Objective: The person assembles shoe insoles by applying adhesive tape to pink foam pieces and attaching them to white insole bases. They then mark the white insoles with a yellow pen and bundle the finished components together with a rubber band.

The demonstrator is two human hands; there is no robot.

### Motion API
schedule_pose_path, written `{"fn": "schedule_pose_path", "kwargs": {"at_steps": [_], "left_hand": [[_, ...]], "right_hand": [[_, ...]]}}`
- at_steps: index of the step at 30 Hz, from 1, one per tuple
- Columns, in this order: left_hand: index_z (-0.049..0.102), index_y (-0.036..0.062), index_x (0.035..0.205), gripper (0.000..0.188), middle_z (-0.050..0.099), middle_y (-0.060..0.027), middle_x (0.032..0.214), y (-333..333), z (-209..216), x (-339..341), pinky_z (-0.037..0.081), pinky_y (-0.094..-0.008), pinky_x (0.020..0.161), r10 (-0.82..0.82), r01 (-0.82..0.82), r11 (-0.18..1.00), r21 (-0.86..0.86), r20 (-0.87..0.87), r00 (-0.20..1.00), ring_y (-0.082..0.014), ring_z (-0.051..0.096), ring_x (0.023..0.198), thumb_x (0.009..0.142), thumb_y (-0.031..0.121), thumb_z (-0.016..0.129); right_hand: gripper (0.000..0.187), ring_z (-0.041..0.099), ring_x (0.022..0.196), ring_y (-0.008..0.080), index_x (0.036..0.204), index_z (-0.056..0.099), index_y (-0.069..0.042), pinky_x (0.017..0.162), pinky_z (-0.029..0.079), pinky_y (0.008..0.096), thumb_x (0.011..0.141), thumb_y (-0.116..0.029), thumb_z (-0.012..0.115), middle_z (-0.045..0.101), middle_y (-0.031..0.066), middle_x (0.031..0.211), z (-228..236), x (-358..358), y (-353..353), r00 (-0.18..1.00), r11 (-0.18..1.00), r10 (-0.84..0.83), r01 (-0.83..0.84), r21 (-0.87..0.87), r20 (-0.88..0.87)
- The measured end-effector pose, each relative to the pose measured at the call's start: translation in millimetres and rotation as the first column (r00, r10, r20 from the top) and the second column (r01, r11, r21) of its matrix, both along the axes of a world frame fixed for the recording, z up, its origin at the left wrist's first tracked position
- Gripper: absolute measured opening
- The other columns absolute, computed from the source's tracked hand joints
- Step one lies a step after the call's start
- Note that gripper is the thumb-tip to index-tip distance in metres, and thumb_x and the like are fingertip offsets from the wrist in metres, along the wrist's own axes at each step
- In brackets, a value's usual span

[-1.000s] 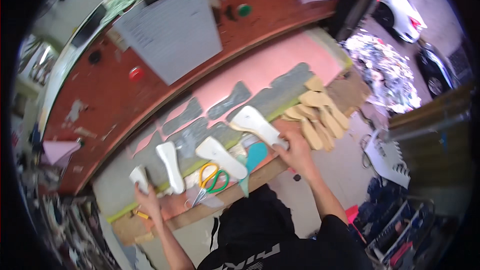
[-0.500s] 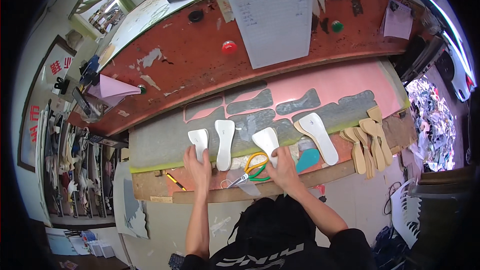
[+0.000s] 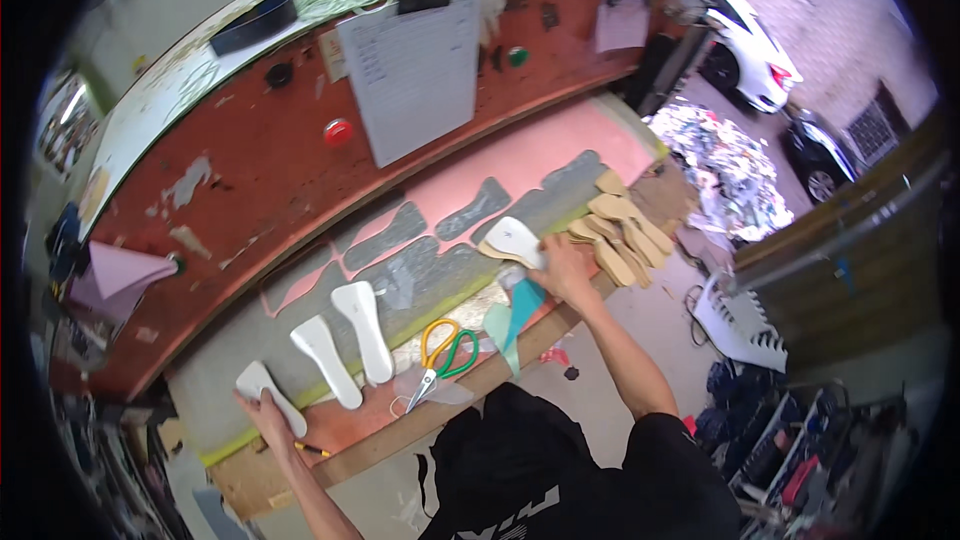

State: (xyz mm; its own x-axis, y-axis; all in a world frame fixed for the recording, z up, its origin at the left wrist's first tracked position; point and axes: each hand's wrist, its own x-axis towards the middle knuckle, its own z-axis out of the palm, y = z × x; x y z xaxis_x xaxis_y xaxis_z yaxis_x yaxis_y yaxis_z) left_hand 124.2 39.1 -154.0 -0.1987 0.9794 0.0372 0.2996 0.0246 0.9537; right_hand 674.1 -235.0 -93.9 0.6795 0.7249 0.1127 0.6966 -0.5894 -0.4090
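My left hand (image 3: 264, 418) is closed around the edge of a white insole-shaped piece (image 3: 258, 380) at the left end of the bench. Two more white insole-shaped pieces (image 3: 326, 365) lie side by side to its right, the farther one (image 3: 362, 328) touched by neither hand. My right hand (image 3: 568, 272) grips the narrow end of another white insole-shaped piece (image 3: 513, 237), with a beige one (image 3: 490, 249) showing from under it. Yellow-and-green-handled scissors (image 3: 432, 368) lie between my hands. Right of my right hand are several beige insole-shaped pieces (image 3: 625, 225).
A pink sheet with cut-out openings (image 3: 545, 158) covers the far part of the bench. Teal (image 3: 525, 308) and pale green (image 3: 499, 328) scraps lie at the near edge, a yellow cutter (image 3: 314, 449) farther left. Behind rises a red panel (image 3: 270, 130) with a clipboard (image 3: 412, 75).
The view has turned. My left hand is farther left with its white piece. My right hand has let go of one white piece and moved right onto the rightmost one.
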Motion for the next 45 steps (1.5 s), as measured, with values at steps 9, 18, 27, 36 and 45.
{"fn": "schedule_pose_path", "kwargs": {"at_steps": [9,18,27,36,45], "left_hand": [[0.050,-0.0075,0.139,0.060,0.051,-0.0329,0.137,4,5,23,0.037,-0.0460,0.111,-0.139,0.070,0.990,-0.125,-0.726,0.674,-0.0454,0.049,0.128,0.090,0.024,0.063],[0.058,-0.0048,0.132,0.041,0.062,-0.0183,0.130,-97,25,87,0.044,-0.0369,0.102,0.004,0.108,0.963,0.246,-0.415,0.910,-0.0281,0.058,0.118,0.101,0.021,0.058],[0.067,-0.0015,0.113,0.020,0.069,-0.0092,0.106,-293,109,495,0.053,-0.0298,0.082,-0.625,0.644,0.752,-0.138,0.158,0.764,-0.0161,0.065,0.095,0.096,0.006,0.060],[0.065,-0.0013,0.118,0.029,0.068,-0.0135,0.106,-370,100,625,0.052,-0.0332,0.086,-0.857,0.855,0.515,-0.068,-0.046,0.513,-0.0232,0.066,0.099,0.090,0.004,0.065],[0.041,-0.0013,0.144,0.070,0.060,-0.0104,0.086,-349,15,624,0.052,-0.0323,0.072,-0.577,0.557,0.816,-0.155,-0.185,0.795,-0.0204,0.061,0.076,0.081,0.002,0.071]], "right_hand": [[0.032,0.058,0.106,0.0385,0.102,0.064,-0.002,0.092,0.049,0.0438,0.076,-0.017,0.074,0.058,0.0184,0.113,-4,-61,17,0.984,0.976,0.041,-0.003,0.217,-0.172],[0.025,0.065,0.094,0.0407,0.095,0.068,0.000,0.084,0.051,0.0470,0.084,-0.022,0.063,0.067,0.0236,0.097,15,119,-106,0.931,0.899,-0.337,0.362,0.248,-0.139],[0.035,0.066,0.093,0.0403,0.108,0.070,0.002,0.083,0.051,0.0471,0.087,-0.025,0.064,0.067,0.0265,0.099,-30,277,-149,0.963,0.983,-0.174,0.183,0.027,-0.204],[0.024,0.066,0.084,0.0351,0.100,0.069,0.004,0.077,0.052,0.0418,0.087,-0.017,0.067,0.067,0.0204,0.090,-51,328,-126,0.856,0.967,0.038,0.098,0.235,-0.515],[0.020,0.066,0.083,0.0284,0.106,0.066,0.000,0.074,0.052,0.0375,0.090,-0.011,0.065,0.066,0.0166,0.095,-24,326,-160,0.987,0.933,-0.087,0.127,0.335,-0.134]]}}
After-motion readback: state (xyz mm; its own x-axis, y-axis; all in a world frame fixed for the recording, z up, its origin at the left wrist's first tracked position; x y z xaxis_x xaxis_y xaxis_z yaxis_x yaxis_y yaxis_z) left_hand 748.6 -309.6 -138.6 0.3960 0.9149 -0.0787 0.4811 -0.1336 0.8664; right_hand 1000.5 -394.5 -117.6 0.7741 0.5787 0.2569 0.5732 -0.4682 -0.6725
